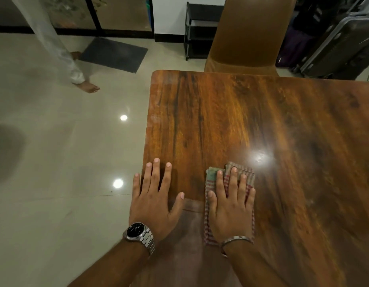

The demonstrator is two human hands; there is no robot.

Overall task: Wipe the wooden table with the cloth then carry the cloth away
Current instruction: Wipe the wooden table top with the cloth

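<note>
The wooden table fills the right half of the view, dark brown with a glossy grain. A folded checked cloth, red, white and greenish, lies flat near the table's front left corner. My right hand presses down on the cloth with straight, spread fingers and covers most of it. My left hand rests flat on the bare wood beside it, at the table's left edge, fingers spread, a steel watch on the wrist.
A brown chair stands at the table's far side. Suitcases and a black rack are behind it. A person's bare feet and white trousers stand on the tiled floor at left, near a dark mat.
</note>
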